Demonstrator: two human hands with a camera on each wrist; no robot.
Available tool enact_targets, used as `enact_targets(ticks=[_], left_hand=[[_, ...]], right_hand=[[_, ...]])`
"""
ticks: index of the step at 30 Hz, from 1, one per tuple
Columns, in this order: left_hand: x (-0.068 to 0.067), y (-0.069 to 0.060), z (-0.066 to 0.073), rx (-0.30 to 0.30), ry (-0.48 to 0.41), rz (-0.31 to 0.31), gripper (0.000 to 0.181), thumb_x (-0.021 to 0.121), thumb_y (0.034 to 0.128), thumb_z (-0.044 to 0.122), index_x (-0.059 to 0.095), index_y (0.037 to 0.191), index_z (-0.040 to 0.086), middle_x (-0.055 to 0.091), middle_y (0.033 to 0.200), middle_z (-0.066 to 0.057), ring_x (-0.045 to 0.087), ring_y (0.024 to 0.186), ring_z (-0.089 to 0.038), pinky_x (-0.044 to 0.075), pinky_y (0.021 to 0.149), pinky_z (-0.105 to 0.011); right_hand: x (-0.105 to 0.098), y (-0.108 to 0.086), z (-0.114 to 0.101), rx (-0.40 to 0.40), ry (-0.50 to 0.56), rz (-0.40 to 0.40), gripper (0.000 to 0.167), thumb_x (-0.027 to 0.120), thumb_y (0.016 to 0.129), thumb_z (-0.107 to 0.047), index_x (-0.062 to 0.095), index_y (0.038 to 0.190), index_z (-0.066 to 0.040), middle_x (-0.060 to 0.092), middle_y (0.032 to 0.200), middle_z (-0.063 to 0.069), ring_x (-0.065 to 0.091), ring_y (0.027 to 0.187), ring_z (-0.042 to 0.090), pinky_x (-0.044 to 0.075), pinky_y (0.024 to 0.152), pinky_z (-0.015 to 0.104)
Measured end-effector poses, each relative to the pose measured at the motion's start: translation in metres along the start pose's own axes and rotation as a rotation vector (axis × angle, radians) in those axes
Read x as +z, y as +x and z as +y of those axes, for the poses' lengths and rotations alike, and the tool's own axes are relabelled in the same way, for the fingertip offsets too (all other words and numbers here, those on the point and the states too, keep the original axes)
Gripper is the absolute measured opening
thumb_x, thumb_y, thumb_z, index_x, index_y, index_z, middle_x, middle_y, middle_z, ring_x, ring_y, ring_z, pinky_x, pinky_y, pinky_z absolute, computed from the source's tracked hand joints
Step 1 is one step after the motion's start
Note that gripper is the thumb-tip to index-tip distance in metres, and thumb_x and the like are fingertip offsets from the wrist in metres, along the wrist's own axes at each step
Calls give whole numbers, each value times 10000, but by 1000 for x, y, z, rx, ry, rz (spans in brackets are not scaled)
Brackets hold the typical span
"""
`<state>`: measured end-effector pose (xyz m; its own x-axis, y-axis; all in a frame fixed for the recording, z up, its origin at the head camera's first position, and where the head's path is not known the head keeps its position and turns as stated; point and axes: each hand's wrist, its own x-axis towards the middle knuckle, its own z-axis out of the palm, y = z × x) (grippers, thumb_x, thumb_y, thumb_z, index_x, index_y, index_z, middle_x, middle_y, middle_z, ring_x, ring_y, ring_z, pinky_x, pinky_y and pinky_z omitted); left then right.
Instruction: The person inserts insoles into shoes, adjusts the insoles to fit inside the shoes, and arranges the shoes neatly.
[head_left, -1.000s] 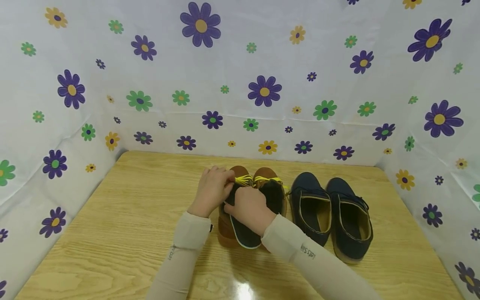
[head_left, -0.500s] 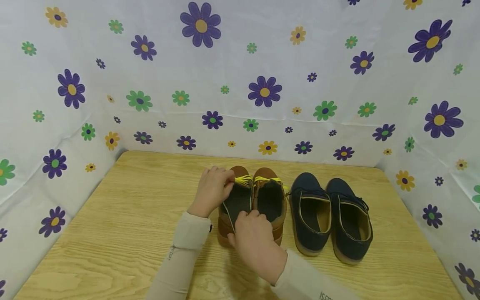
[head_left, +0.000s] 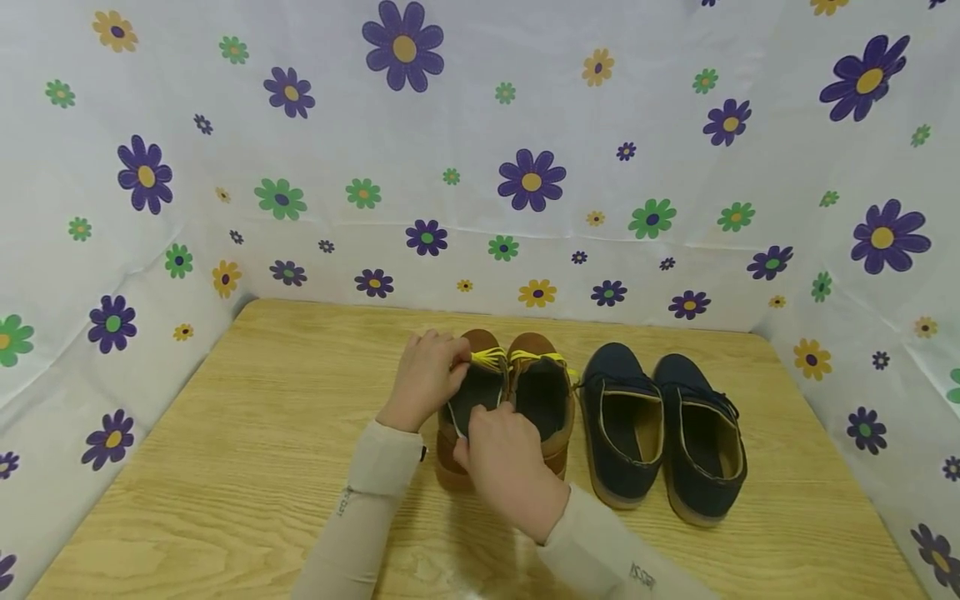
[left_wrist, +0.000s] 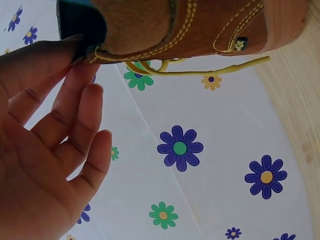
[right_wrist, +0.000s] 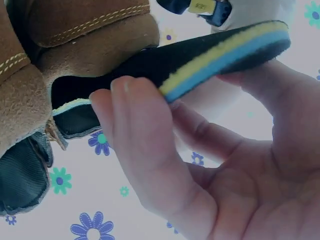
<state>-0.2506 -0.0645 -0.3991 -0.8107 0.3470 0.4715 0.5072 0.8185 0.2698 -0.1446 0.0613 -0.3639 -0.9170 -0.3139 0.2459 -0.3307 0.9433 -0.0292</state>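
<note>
A pair of brown lace-up shoes with yellow laces stands near the table's middle, toes pointing away. My left hand [head_left: 423, 379] is at the left brown shoe [head_left: 452, 462]. Its thumb and index finger pinch the dark tongue [left_wrist: 80, 22], while the other fingers are loosely bent. Behind that shoe's heel, my right hand [head_left: 510, 467] grips an insole [right_wrist: 225, 55], black on top with yellow and blue layers along the edge. The insole's front part runs into the left shoe; its rear end sticks out in the right wrist view. The right brown shoe [head_left: 558, 457] is partly behind my right hand.
Two navy lace-up shoes, one nearer [head_left: 622, 483] and one farther right [head_left: 705, 500], stand to the right. All the shoes are on a wood-grain table [head_left: 262, 433]. White cloth with printed flowers [head_left: 337, 150] surrounds the table at the back and sides.
My right hand has moved from above the shoe opening back to the heel, then slightly forward. The insole has slid deeper into the left brown shoe. My left hand has stayed at the tongue.
</note>
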Motion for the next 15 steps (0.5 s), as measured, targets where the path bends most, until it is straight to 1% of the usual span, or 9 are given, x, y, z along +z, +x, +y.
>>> enact_targets(ticks=[2,5,9,12,15], left_hand=[[0,0,0,-1,2,-1,126,736,815,68,639,764,129,582,725,-9,502,708,-225,361,686,-375],[1,0,1,-1,-2,-8,128,735,811,64,637,761,128,581,723,-13,509,710,-230,362,683,-379],[3,-1,2,0,-8,-6,126,736,806,54,642,761,127,598,732,-21,524,719,-241,370,680,-385],[2,-1,2,-1,-2,1,125,733,806,48,644,762,124,613,743,-29,530,727,-251,377,678,-389],[0,0,2,-6,4,-3,128,724,815,42,640,762,122,617,748,-36,530,732,-255,379,681,-391]], right_hand=[[4,4,1,-1,-10,22,296,749,814,-293,605,701,-60,525,603,104,545,473,209,436,376,261],[10,11,4,13,10,18,290,748,819,-285,607,704,-60,536,606,106,558,507,216,442,385,264],[15,21,7,22,55,-34,306,743,838,-294,594,706,-61,517,588,86,550,519,212,424,384,250],[16,29,6,23,78,-60,314,741,843,-289,577,681,-75,481,552,60,524,479,194,392,367,237],[16,35,3,43,92,-80,307,742,842,-282,585,666,-86,475,538,47,514,459,182,376,358,237]])
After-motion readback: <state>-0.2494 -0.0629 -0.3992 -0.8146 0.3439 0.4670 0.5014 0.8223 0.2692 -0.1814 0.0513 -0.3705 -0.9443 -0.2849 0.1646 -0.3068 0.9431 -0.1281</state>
